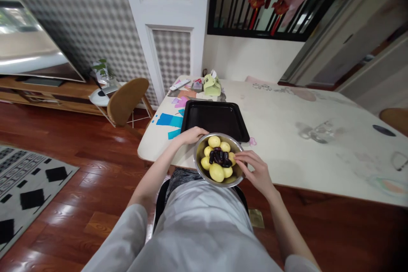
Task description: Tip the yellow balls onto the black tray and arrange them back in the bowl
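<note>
A round metal bowl (199, 165) sits at the near edge of a pale table (287, 136). It holds several yellow round fruits (216, 172) and a cluster of dark purple pieces (219, 157) on top. My left hand (191, 135) rests on the bowl's far left rim. My right hand (255, 168) is at the right rim, fingertips reaching in toward a yellow fruit. Whether those fingers grip anything is unclear. Just behind the bowl lies an empty black baking tray (215, 120).
Coloured paper pieces (170, 121), a remote (179, 84) and a green object (212, 86) lie at the table's far left. A glass item (317, 131) stands to the right. A wooden chair (126, 100) is left of the table, beside a TV stand.
</note>
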The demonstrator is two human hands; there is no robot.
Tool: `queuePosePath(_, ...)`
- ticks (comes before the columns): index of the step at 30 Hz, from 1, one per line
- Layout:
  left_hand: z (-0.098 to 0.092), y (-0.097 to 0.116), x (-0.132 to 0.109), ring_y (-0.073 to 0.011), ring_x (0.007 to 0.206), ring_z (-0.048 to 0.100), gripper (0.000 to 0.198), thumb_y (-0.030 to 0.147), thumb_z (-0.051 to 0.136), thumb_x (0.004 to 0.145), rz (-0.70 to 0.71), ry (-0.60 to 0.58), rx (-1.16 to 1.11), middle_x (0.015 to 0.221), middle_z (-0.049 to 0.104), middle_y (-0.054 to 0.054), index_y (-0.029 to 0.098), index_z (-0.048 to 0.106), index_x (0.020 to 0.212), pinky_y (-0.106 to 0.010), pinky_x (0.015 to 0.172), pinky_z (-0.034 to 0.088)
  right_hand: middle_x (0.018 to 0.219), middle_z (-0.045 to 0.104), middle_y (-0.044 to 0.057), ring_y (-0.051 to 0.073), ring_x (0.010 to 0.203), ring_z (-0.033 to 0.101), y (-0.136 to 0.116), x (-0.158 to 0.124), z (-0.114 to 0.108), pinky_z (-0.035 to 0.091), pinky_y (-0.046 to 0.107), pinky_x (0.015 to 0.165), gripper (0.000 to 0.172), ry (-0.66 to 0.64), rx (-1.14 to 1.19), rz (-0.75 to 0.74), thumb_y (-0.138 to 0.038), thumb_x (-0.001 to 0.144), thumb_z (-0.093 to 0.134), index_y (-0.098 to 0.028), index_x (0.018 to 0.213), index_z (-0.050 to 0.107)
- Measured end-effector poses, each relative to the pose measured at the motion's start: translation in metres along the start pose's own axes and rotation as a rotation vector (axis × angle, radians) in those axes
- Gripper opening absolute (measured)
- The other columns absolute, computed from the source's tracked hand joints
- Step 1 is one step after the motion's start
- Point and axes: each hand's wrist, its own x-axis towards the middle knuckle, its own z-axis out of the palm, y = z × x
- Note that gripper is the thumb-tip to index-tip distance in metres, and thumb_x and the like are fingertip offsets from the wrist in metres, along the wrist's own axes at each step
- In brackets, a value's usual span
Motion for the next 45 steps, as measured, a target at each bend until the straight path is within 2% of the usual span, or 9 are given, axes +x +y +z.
queuePosePath(4, -0.001, 0.007, -0.02, -0.0238, 0.113, 0.077, 0.039, 0.016, 0.045, 0.102, -0.021, 0.065, -0.02, 0.122, 0.081, -0.008, 0.019, 0.08, 0.119, -0.035, 0.104, 0.059, 0.106, 0.08, 0.007, 0.025, 0.097, 0.074, 0.001, -0.001, 0.002, 0.063, 0.044, 0.087, 0.014, -0.008, -0.006, 0.017, -0.024, 0.1, 0.068, -0.029, 0.107, 0.079)
queuePosePath(9, 0.0, 0.004, -0.026, -0.0247, 0.123, 0.072, 0.047, 0.005, 0.045, 0.092, 0.001, 0.034, -0.003, 0.13, 0.078, -0.007, 0.02, 0.079, 0.121, -0.039, 0.111, 0.057, 0.107, 0.08, 0.008, 0.024, 0.099, 0.074, -0.001, 0.001, 0.008, 0.062, 0.044, 0.09, 0.013, -0.035, -0.001, 0.03, -0.026, 0.101, 0.066, -0.027, 0.106, 0.079)
queuePosePath(13, -0.005, -0.006, -0.017, -0.0244, 0.119, 0.073, 0.04, 0.003, 0.05, 0.089, -0.029, -0.018, 0.075, 0.127, 0.078, -0.009, 0.02, 0.083, 0.103, -0.039, 0.11, 0.057, 0.106, 0.08, 0.008, 0.024, 0.098, 0.074, -0.002, 0.001, 0.008, 0.062, 0.042, 0.088, 0.012, -0.035, -0.015, 0.019, -0.025, 0.101, 0.067, -0.026, 0.105, 0.078)
queuePosePath(17, -0.01, -0.011, -0.013, -0.023, 0.105, 0.076, 0.027, 0.009, 0.057, 0.093, -0.052, 0.028, 0.055, 0.112, 0.081, -0.01, 0.018, 0.083, 0.092, -0.036, 0.1, 0.061, 0.106, 0.079, 0.008, 0.023, 0.099, 0.074, -0.003, -0.001, 0.005, 0.062, 0.041, 0.088, 0.012, -0.026, -0.021, 0.012, -0.024, 0.101, 0.067, -0.025, 0.106, 0.078)
queuePosePath(20, -0.009, -0.01, -0.016, -0.022, 0.095, 0.075, 0.019, 0.01, 0.064, 0.09, -0.085, 0.116, 0.018, 0.106, 0.079, -0.01, 0.018, 0.081, 0.088, -0.033, 0.085, 0.063, 0.105, 0.079, 0.008, 0.023, 0.098, 0.074, -0.004, -0.001, 0.005, 0.063, 0.042, 0.088, 0.012, -0.007, -0.013, 0.008, -0.023, 0.1, 0.068, -0.025, 0.105, 0.078)
queuePosePath(24, -0.008, 0.002, -0.023, -0.0208, 0.089, 0.074, 0.017, 0.008, 0.065, 0.089, -0.116, 0.366, -0.019, 0.106, 0.076, -0.011, 0.017, 0.079, 0.087, -0.031, 0.075, 0.062, 0.106, 0.079, 0.008, 0.024, 0.099, 0.074, -0.003, -0.001, 0.006, 0.062, 0.043, 0.089, 0.012, 0.0, 0.004, 0.008, -0.022, 0.1, 0.068, -0.025, 0.106, 0.078)
queuePosePath(30, -0.007, 0.055, -0.048, -0.0198, 0.097, 0.072, 0.013, 0.016, 0.065, 0.095, -0.091, 0.639, -0.127, 0.112, 0.074, -0.011, 0.019, 0.078, 0.095, -0.029, 0.076, 0.06, 0.107, 0.079, 0.008, 0.024, 0.1, 0.074, -0.001, -0.004, 0.008, 0.062, 0.043, 0.089, 0.012, 0.004, 0.012, -0.001, -0.022, 0.1, 0.068, -0.025, 0.108, 0.078)
queuePosePath(36, 0.018, 0.11, -0.056, -0.0223, 0.108, 0.071, 0.011, 0.018, 0.068, 0.096, -0.024, 0.527, -0.31, 0.115, 0.073, -0.011, 0.02, 0.079, 0.098, -0.033, 0.084, 0.06, 0.105, 0.08, 0.008, 0.024, 0.098, 0.075, -0.003, -0.002, 0.01, 0.062, 0.044, 0.089, 0.012, 0.014, 0.012, -0.049, -0.021, 0.1, 0.069, -0.025, 0.107, 0.077)
queuePosePath(45, 0.054, 0.125, -0.044, -0.0226, 0.106, 0.072, 0.012, 0.014, 0.068, 0.095, -0.031, 0.39, -0.276, 0.118, 0.074, -0.011, 0.02, 0.077, 0.099, -0.032, 0.08, 0.059, 0.106, 0.08, 0.008, 0.024, 0.098, 0.074, -0.003, -0.003, 0.007, 0.062, 0.044, 0.089, 0.013, 0.02, -0.016, -0.04, -0.022, 0.101, 0.067, -0.026, 0.108, 0.077)
